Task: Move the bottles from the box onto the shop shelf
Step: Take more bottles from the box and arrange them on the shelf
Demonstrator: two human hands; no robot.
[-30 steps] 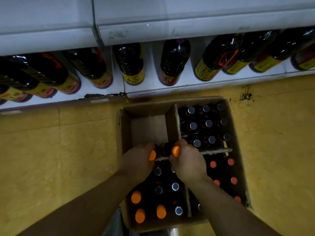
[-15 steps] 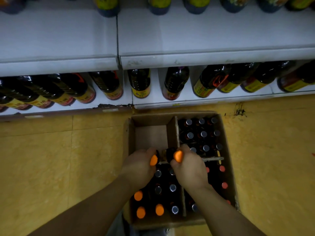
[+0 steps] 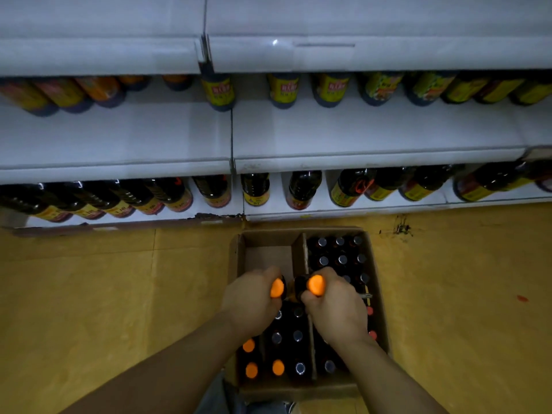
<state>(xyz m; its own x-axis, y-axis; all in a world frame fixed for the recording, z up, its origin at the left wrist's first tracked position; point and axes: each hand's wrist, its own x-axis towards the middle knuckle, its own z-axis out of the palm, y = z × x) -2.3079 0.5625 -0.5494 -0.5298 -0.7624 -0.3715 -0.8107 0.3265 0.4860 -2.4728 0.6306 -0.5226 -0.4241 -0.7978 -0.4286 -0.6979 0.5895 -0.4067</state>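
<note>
A cardboard box [image 3: 377, 282] with dividers stands on the yellow floor, full of dark bottles with silver, orange and red caps. Its far left compartment [image 3: 268, 258] holds nothing. My left hand [image 3: 249, 303] grips the neck of a dark bottle with an orange cap [image 3: 277, 288]. Beside it my right hand [image 3: 336, 309] grips a second orange-capped bottle [image 3: 316, 284]. Both bottles are above the box's middle, their bodies mostly hidden by my hands. The white middle shelf [image 3: 328, 130] has bare room along its front.
Dark bottles with yellow labels line the back of the middle shelf [image 3: 282, 91] and fill the bottom shelf [image 3: 304, 189]. An upper shelf edge [image 3: 358, 55] juts out above. Yellow floor lies left and right of the box.
The camera has tilted up, bringing the middle and upper shelves into view. Both hands have lifted their orange-capped bottles a little higher out of the box.
</note>
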